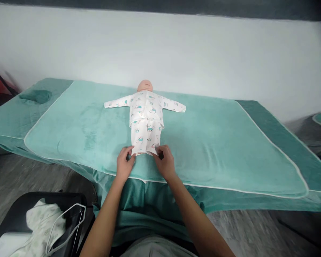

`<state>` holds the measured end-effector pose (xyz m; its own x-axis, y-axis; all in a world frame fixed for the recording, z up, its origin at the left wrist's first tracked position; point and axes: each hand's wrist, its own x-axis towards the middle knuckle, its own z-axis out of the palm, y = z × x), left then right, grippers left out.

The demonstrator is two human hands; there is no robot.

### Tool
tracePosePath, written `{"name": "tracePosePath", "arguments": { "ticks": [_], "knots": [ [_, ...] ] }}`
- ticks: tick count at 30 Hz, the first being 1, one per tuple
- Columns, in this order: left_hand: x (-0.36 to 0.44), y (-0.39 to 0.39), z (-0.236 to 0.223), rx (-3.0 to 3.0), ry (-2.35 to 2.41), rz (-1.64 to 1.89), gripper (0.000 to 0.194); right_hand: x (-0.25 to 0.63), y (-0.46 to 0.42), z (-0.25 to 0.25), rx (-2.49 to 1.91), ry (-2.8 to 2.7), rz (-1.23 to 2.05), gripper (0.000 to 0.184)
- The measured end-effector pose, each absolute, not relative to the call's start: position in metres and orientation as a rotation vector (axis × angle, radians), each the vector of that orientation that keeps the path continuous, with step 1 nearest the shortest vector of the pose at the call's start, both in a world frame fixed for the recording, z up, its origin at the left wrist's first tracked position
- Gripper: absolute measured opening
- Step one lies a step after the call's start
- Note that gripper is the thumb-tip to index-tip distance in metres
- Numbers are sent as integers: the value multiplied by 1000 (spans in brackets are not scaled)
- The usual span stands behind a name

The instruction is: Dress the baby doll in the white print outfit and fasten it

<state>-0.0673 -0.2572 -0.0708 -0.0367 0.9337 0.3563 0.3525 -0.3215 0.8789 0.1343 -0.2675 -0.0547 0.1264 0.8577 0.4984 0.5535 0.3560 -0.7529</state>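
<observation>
A baby doll (144, 85) lies on its back on the green bed cover, its head toward the wall. It wears a white printed shirt (146, 107) with both sleeves stretched out sideways, and matching white printed pants (146, 137). At the pants' lower end, my left hand (125, 162) pinches the left leg's hem. My right hand (164, 160) pinches the hem of the other leg at its outer corner. Both hems lie near the front edge of the bed, and the doll's feet are hidden apart from a small skin-toned bit at the left opening.
The bed's green cover (216, 142) has white piping and a face hole (36, 96) at the left end. A white wall (160, 50) stands behind it. At lower left, a black chair (56, 197) holds a pale patterned cloth (46, 221) and a white hanger (66, 242).
</observation>
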Motion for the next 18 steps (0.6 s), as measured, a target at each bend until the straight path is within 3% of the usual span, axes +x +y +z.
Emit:
{"name": "tracePosePath", "arguments": {
  "ticks": [7, 9, 12, 18],
  "knots": [
    [-88, -254, -64, 1471, 1292, 1322, 32, 176, -279, -40, -1237, -1811, 438, 4],
    [-92, -243, -62, 1267, 1193, 1413, 28, 194, -272, -30, -1291, -1894, 537, 15],
    [-92, -212, -57, 926, 983, 1560, 25, 210, -236, -17, -1435, -1677, 604, 29],
    [-62, -134, -37, 867, 1045, 1542, 43, 191, -120, -19, -1534, -1137, 599, 32]
  ]
}}
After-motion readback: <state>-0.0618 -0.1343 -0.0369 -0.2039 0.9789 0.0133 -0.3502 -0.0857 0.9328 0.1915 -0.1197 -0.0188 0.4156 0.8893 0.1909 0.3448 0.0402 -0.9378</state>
